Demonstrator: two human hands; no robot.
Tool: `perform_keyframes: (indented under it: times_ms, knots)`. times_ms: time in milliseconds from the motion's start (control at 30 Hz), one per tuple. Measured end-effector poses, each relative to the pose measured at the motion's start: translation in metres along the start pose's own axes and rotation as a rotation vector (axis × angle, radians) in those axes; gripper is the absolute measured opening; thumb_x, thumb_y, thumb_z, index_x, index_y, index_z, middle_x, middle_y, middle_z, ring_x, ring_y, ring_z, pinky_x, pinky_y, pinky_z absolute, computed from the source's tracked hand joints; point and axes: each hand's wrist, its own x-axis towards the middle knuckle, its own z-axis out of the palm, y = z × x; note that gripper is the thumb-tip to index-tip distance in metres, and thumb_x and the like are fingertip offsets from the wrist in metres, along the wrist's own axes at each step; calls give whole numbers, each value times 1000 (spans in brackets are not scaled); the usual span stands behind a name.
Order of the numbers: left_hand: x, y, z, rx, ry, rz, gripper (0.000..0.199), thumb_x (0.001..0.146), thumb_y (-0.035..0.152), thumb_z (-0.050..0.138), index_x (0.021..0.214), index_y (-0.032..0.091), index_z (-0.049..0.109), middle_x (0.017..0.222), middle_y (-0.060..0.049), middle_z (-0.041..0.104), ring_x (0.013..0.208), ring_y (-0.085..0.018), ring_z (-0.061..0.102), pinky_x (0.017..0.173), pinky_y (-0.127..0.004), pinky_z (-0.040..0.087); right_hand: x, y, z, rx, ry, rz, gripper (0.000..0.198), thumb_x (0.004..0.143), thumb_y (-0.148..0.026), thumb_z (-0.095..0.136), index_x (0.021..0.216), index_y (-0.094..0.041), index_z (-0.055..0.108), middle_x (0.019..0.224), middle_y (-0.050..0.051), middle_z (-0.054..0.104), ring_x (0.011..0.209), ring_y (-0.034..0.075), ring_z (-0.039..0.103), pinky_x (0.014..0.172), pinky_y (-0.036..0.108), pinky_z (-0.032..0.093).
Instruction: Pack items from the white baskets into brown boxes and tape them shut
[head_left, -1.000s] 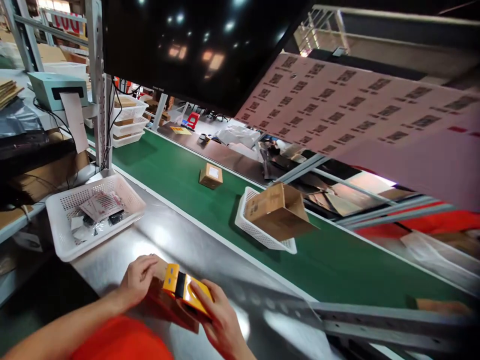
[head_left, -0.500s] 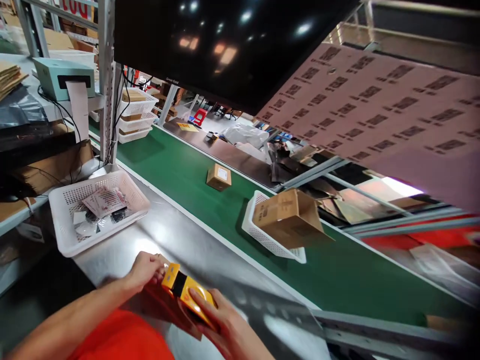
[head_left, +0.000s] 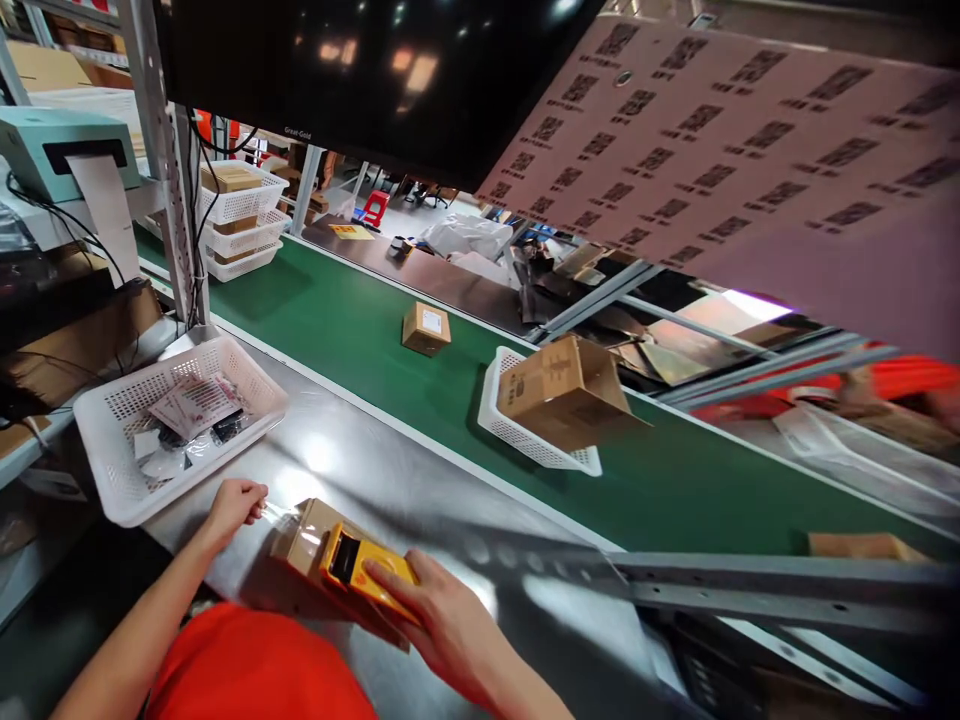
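Note:
My right hand [head_left: 442,610] is wrapped round a yellow tape dispenser [head_left: 375,570] with a black band near its front end. The dispenser rests against the top of a brown cardboard box [head_left: 309,530], which lies at a slant on the metal table near my body. To the left of the box, my left hand [head_left: 236,505] is closed in a pinch. A shiny clear strip of tape [head_left: 279,513] runs from its fingertips to the box's left end. Part of the box is hidden by the dispenser and my right hand.
A white basket [head_left: 97,450] with small packets stands on the metal table [head_left: 330,400] at left. Behind runs a green conveyor [head_left: 337,350] carrying a small box [head_left: 426,328] and a basket [head_left: 491,400] with an open carton [head_left: 555,390]. A screen [head_left: 360,90] hangs overhead.
My left hand has moved left, away from the dispenser, with a clear strip now stretched from it. The box's top has turned into view. The camera view has shifted somewhat.

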Motion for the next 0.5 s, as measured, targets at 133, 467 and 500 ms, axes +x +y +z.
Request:
perform_keyframes:
  times_ms: [133,467,500]
  knots:
    - [3,-27,24,213,-1,13,48,79,64,61,78,17,70,80,-9,74,67,-20,67,60,-31,50,2,-10,-17,-1,-89,64,53,94,-27,63,146,-37,68,99,9,64,84,25,66,76,33,50]
    - [-8,-18,49,668,87,71,39,96,24,52,128,11,70,143,-23,68,136,-33,64,114,-38,44,0,-19,-27,-18,-110,89,53,97,-24,61,148,-37,66,104,9,64,91,26,66,79,34,47]
    - [-6,-10,54,670,82,76,37,101,27,45,120,12,73,136,-22,72,131,-32,66,112,-38,45,0,-20,-27,-23,-104,82,53,98,-25,61,149,-37,64,104,9,64,91,26,66,79,34,46]
